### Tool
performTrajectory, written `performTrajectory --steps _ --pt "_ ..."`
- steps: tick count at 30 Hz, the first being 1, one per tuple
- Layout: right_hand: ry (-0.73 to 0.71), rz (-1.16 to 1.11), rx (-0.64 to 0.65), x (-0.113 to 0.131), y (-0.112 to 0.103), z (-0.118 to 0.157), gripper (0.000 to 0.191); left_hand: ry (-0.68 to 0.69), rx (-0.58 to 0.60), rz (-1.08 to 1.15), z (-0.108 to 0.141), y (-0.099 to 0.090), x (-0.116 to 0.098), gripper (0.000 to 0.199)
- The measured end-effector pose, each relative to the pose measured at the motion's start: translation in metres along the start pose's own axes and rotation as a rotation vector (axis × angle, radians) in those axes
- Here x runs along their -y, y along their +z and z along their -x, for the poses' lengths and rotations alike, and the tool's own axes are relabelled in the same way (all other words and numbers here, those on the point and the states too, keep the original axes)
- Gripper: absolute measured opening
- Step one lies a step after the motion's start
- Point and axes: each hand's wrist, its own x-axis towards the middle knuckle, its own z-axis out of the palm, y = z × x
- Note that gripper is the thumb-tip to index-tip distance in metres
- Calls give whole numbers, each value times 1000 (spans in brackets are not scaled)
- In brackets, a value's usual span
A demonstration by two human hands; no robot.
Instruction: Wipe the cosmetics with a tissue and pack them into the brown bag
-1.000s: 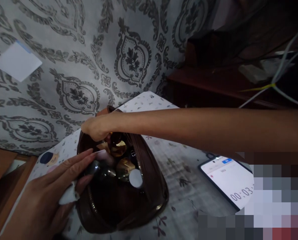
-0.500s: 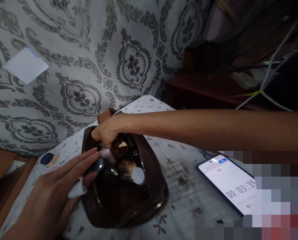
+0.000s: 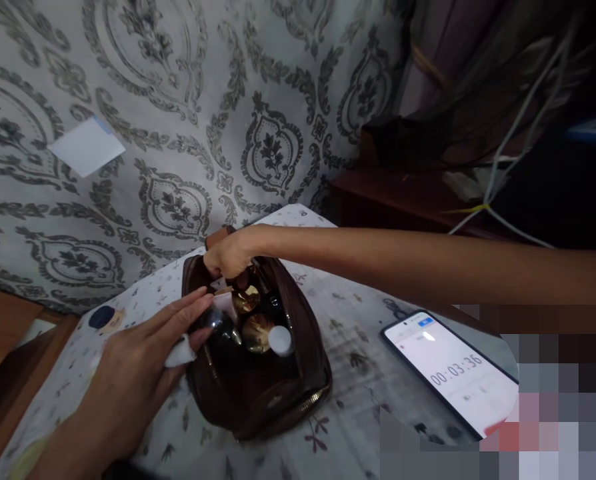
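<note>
A dark brown zippered bag stands unzipped on the patterned cloth. My right hand reaches into its far end; the fingertips are hidden, so what they touch cannot be seen. My left hand lies at the bag's left rim, fingers bent over a dark glossy rounded item. A crumpled white piece like tissue is pinched between this hand's fingers and thumb. Inside the bag are a pale pink item, two gold shiny round tops and a white round cap.
A phone showing a running stopwatch lies on the cloth right of the bag. Behind is a patterned curtain-like wall with a white card on it. White cables hang over a dark red surface at right.
The view has shifted, so the bag and both hands appear slightly more to the right. My right hand stays in the bag's far end, and my left hand keeps to the rim.
</note>
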Motion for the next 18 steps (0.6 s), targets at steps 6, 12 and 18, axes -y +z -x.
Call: performTrajectory --steps 6,12,18 --pt "195 -90 136 33 -23 31 18 -171 -216 65 22 -12 7 36" --pt "78 -78 -355 61 -31 67 16 -705 -285 284 70 -28 48 40" --pt "-38 -245 -651 127 2 109 24 -1029 -483 439 153 -28 129 43"
